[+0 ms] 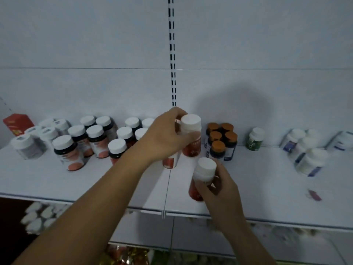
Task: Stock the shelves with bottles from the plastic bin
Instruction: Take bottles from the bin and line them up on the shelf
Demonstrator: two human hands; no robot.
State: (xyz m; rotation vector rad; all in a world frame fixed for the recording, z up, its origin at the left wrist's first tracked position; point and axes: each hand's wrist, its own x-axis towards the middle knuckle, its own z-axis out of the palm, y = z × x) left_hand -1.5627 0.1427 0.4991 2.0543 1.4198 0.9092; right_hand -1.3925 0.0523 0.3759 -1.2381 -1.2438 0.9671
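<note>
**Grip.** The left hand [168, 138] has its fingers and thumb curled round the upper red bottle [191, 127], clasping the body below the white cap. The bottle stands upright at the fingertip side of the palm, just below and right of the foot of the slotted upright [172, 54]. A partly hidden bottle [170, 161] shows beneath this hand; whether the hand holds it cannot be told.

The right hand [219, 190] wraps its fingers round the lower red bottle [203, 173], gripping the body from the right with the white cap clear above the fingers. This bottle lies further below and right of the upright, over the front part of the shelf [76, 178].

**Surroundings.** Left of the upright stand dark white-capped bottles [95, 138]. To its right stand orange-capped bottles [220, 140], then a green bottle [255, 139].
</note>
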